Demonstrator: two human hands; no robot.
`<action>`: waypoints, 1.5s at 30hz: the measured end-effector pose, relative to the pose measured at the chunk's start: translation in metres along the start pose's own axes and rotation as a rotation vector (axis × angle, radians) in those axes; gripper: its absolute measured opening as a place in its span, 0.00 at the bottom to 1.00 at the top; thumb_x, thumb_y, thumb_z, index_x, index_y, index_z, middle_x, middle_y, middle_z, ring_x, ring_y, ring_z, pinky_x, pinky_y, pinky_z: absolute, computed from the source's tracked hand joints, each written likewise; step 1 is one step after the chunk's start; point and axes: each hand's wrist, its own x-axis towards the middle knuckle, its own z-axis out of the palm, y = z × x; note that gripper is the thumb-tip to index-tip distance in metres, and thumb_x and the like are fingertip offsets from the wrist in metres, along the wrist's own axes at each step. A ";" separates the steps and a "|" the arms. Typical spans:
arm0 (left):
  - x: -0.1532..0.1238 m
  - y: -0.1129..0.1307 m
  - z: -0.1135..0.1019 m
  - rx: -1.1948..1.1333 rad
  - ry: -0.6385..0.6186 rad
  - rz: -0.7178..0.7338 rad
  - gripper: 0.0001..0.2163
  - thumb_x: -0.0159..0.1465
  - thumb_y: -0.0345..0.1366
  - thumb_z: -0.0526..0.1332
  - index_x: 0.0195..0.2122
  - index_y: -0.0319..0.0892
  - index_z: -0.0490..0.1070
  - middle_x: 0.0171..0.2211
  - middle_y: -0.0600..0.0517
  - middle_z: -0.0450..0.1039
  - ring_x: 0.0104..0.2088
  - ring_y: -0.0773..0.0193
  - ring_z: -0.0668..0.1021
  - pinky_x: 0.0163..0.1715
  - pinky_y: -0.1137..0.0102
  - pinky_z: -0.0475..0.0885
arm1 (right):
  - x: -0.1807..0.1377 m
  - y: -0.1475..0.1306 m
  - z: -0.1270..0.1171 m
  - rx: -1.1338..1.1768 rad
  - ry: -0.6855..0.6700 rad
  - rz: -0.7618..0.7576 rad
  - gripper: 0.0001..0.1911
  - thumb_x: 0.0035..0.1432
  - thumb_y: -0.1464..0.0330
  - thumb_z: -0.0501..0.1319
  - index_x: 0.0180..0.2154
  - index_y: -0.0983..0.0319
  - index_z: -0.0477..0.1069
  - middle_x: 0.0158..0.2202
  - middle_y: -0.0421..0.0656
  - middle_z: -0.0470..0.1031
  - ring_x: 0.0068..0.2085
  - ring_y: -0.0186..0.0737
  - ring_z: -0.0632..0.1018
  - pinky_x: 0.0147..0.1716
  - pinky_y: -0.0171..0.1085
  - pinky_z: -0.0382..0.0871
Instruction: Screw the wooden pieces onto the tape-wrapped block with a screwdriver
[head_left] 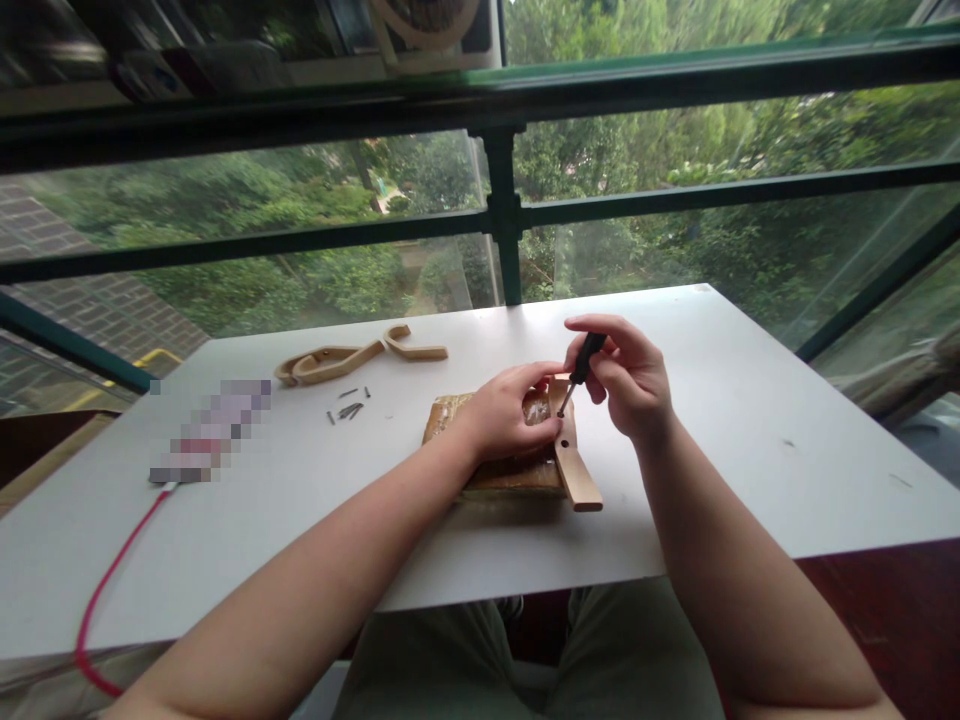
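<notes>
My right hand is closed around the black handle of a screwdriver. Its metal shaft slants down to a hole in a pale wooden piece. A second dark hole shows just below that one. My left hand grips the wooden piece near its upper end, fingers at its left side. Under the wood and my left hand lies a brown block wrapped in shiny clear film or tape. My left palm covers part of this block, and whether a screw sits under the screwdriver tip cannot be made out.
Curved wooden parts and a hooked wooden piece lie at the back left of the white table. Several small metal screws or pins are nearby. A pixelated phone-like object with a red cable lies left.
</notes>
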 end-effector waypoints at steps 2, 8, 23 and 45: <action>0.000 0.000 0.000 0.003 0.008 0.003 0.28 0.55 0.35 0.63 0.58 0.44 0.63 0.51 0.50 0.72 0.48 0.58 0.75 0.52 0.65 0.69 | -0.001 0.000 -0.001 0.015 -0.015 0.013 0.18 0.61 0.69 0.54 0.53 0.58 0.68 0.34 0.42 0.72 0.23 0.29 0.67 0.17 0.31 0.61; -0.001 -0.002 0.001 0.012 0.003 0.007 0.28 0.55 0.36 0.64 0.59 0.44 0.63 0.51 0.49 0.73 0.48 0.58 0.75 0.52 0.64 0.69 | 0.001 0.000 -0.002 0.007 -0.029 0.018 0.19 0.60 0.69 0.55 0.53 0.58 0.68 0.35 0.44 0.73 0.31 0.35 0.74 0.23 0.34 0.69; 0.000 0.002 -0.001 0.014 -0.005 -0.020 0.26 0.55 0.35 0.63 0.57 0.46 0.65 0.50 0.50 0.73 0.48 0.58 0.75 0.52 0.64 0.69 | 0.004 0.010 -0.002 -0.086 0.092 -0.028 0.16 0.52 0.62 0.67 0.42 0.56 0.68 0.34 0.41 0.66 0.27 0.33 0.67 0.22 0.35 0.65; 0.000 0.002 -0.001 -0.027 0.004 0.008 0.28 0.55 0.34 0.63 0.58 0.45 0.64 0.53 0.49 0.72 0.49 0.58 0.75 0.52 0.65 0.70 | 0.001 0.008 -0.004 -0.032 0.068 0.017 0.19 0.61 0.66 0.54 0.54 0.55 0.67 0.35 0.41 0.75 0.21 0.29 0.66 0.17 0.34 0.61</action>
